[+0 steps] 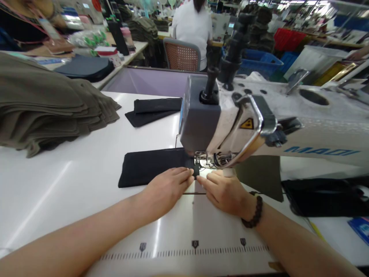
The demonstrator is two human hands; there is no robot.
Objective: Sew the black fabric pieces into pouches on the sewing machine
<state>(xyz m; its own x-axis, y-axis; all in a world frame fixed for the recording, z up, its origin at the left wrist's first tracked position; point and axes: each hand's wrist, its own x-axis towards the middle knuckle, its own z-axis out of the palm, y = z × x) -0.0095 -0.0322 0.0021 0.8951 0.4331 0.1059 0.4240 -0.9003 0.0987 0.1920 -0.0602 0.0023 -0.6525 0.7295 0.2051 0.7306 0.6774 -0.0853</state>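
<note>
A folded black fabric piece [150, 165] lies flat on the sewing machine bed, its right end beneath the presser foot [200, 158]. My left hand [168, 186] rests on its lower right part, fingers stretched out and tips close to the foot. At the fabric's right end, my right hand [223, 190] lies with its fingers extended and the index fingertip touching the edge; a dark braided bracelet circles the wrist. Above both hands stands the sewing machine head [201, 115], which hides the fabric's upper right corner. Neither hand visibly lifts the fabric.
Stacked olive fabric [52, 107] fills the left side. Two black pieces [155, 109] lie behind the machine bed. Right of the needle are an olive panel [259, 175] and a black item [325, 198]. A person in white [191, 29] sits ahead by a chair [183, 55].
</note>
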